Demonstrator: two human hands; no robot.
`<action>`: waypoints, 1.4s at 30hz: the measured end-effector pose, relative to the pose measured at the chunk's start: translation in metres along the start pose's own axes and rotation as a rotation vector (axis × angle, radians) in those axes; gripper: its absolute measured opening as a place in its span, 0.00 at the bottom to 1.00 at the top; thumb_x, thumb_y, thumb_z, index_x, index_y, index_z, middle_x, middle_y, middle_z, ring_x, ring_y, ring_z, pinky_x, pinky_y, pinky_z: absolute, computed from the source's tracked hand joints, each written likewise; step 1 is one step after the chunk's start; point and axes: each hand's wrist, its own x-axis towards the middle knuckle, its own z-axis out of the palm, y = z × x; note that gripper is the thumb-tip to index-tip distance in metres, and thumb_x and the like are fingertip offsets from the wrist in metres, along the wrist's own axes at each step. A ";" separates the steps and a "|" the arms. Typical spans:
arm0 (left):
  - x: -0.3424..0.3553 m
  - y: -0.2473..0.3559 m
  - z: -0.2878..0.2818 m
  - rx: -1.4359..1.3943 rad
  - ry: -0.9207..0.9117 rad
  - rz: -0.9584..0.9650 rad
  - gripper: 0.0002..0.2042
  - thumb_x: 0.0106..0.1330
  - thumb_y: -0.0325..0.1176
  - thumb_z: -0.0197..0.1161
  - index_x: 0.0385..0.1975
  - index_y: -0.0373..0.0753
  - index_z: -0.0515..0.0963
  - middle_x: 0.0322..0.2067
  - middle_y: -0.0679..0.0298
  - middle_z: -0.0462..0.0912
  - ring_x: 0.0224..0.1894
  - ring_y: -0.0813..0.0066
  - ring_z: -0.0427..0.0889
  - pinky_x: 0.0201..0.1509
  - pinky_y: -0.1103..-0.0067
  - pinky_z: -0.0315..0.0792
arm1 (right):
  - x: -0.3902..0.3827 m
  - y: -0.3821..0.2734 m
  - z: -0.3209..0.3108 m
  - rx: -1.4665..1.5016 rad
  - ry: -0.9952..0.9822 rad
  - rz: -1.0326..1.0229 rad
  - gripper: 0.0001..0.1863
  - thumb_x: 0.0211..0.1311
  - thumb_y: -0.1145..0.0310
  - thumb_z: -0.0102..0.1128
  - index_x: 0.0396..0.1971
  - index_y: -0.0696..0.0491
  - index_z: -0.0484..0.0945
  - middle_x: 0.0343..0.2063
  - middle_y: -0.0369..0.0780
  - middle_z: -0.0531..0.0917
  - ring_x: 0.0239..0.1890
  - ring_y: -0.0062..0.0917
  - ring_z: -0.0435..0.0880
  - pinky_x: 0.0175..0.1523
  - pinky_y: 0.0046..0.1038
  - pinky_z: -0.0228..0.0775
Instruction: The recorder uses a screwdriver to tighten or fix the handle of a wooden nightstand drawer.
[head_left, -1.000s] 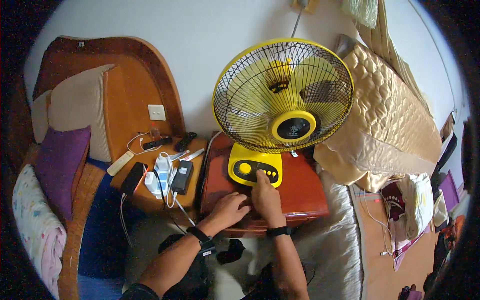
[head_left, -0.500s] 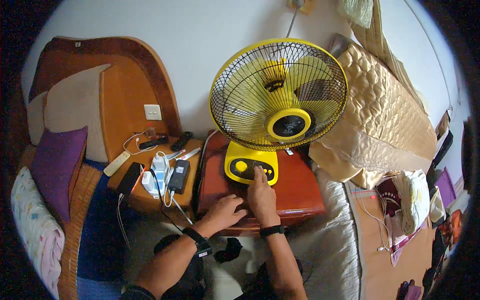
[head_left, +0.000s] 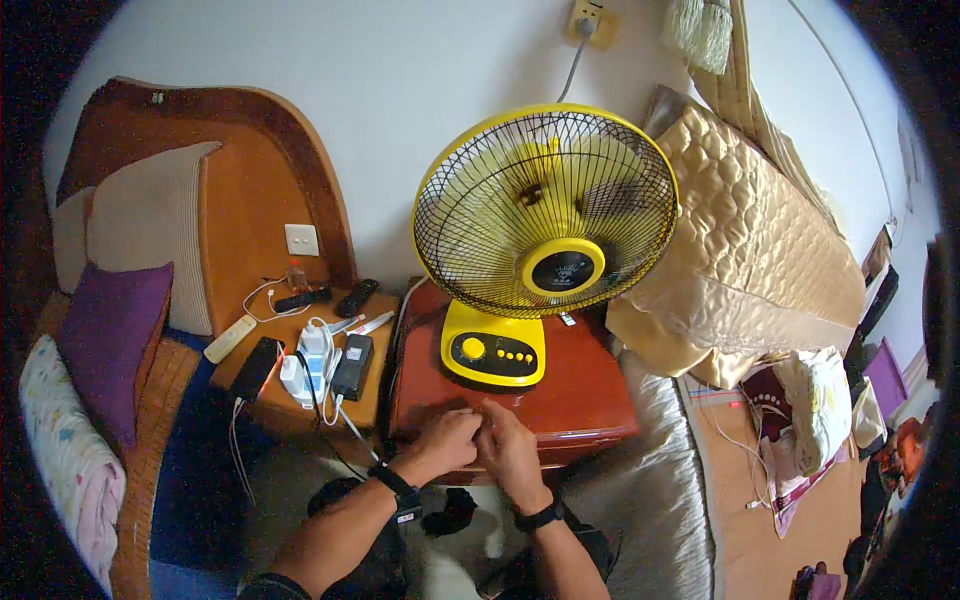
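A yellow table fan [head_left: 549,222] with a black wire guard stands on a reddish-brown wooden cabinet top [head_left: 595,400]. Its base carries a black control panel [head_left: 497,349] with one round yellow knob and a row of small yellow buttons. In front of that base, at the cabinet's near edge, my hands meet. My left hand [head_left: 440,447] is closed, its fingers curled inward. Beside it my right hand [head_left: 512,458] is closed too, fingertips bent against the left. Neither hand touches the fan. Whether anything small sits between the fingers is hidden.
On the left, a bedside stand [head_left: 285,400] bears a white power strip [head_left: 313,360], a black adapter [head_left: 352,367], a phone [head_left: 258,368] and remotes [head_left: 358,297]. The fan's cord runs up to a wall socket [head_left: 595,22]. A gold quilted cover [head_left: 740,220] leans at right.
My right hand has left the fan's control panel and come back to my left hand, at the cabinet's near edge. The left fingers have curled in. The view has shifted slightly.
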 end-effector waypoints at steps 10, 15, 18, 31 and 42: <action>-0.004 0.026 0.010 -0.016 -0.150 -0.047 0.07 0.51 0.24 0.60 0.27 0.26 0.79 0.32 0.39 0.81 0.40 0.42 0.81 0.44 0.56 0.74 | -0.023 -0.012 -0.020 -0.075 -0.034 0.047 0.22 0.54 0.77 0.58 0.52 0.58 0.74 0.45 0.53 0.81 0.47 0.48 0.81 0.50 0.40 0.76; 0.000 0.039 0.015 -0.033 -0.180 -0.023 0.08 0.52 0.25 0.60 0.27 0.26 0.79 0.32 0.38 0.81 0.39 0.42 0.82 0.42 0.56 0.74 | -0.027 -0.008 -0.030 -0.095 -0.020 0.108 0.20 0.54 0.78 0.57 0.50 0.58 0.76 0.42 0.53 0.82 0.45 0.47 0.83 0.49 0.39 0.76; 0.000 0.040 0.021 -0.030 -0.134 -0.012 0.08 0.53 0.26 0.60 0.27 0.26 0.79 0.31 0.38 0.81 0.38 0.42 0.82 0.42 0.55 0.74 | -0.027 -0.006 -0.031 -0.111 -0.018 0.114 0.20 0.54 0.78 0.56 0.49 0.58 0.76 0.41 0.53 0.83 0.44 0.47 0.83 0.49 0.39 0.77; -0.001 0.012 0.033 0.028 -0.166 -0.036 0.08 0.54 0.21 0.56 0.32 0.26 0.77 0.34 0.38 0.81 0.40 0.40 0.81 0.43 0.55 0.74 | -0.024 -0.003 -0.019 -0.094 -0.025 0.060 0.20 0.51 0.80 0.57 0.47 0.59 0.77 0.40 0.53 0.83 0.44 0.47 0.83 0.48 0.40 0.77; -0.002 0.017 0.017 0.002 -0.220 -0.037 0.09 0.54 0.20 0.55 0.33 0.26 0.78 0.36 0.37 0.81 0.42 0.41 0.81 0.45 0.55 0.74 | -0.024 -0.004 -0.012 -0.099 -0.019 0.019 0.18 0.53 0.79 0.57 0.46 0.59 0.77 0.38 0.54 0.82 0.41 0.48 0.83 0.45 0.42 0.77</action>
